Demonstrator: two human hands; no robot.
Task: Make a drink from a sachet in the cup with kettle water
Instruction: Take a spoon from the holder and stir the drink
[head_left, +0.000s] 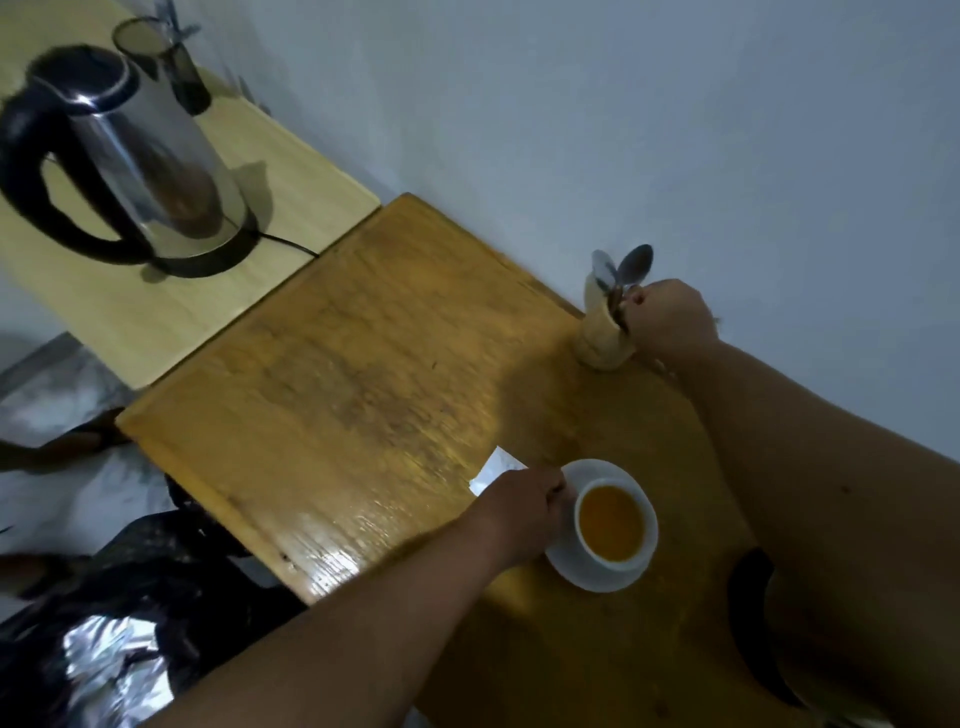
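Cup (615, 525) sits on a white saucer (571, 571) near the front right of the darker wooden table (337, 364), filled close to the rim with orange liquid. The left hand (524, 501) is curled at the cup's left side, fingers closed where the handle would be; the handle itself is hidden, so whether it is pinched cannot be told for sure. A white sachet (493, 470) lies flat on the table just behind that hand.

The right hand (670, 317) reaches to a pale holder (602, 332) at the table's far edge against the wall, fingers pressed together on the stem of a spoon (621, 301); other spoons (636, 265) stand in the holder too. The kettle (135, 156) is on its base on the lighter table, well apart from the cup.

The cup looks like ceramic: stiff, breakable, smooth-sided, and probably hot if the water came from the kettle. Being so full, it would likely slop over if tilted or jolted, so the handle is the sensible hold, keeping it level. The loose saucer may slide under it during stirring. The spoon is light and rigid, best held by its stem.
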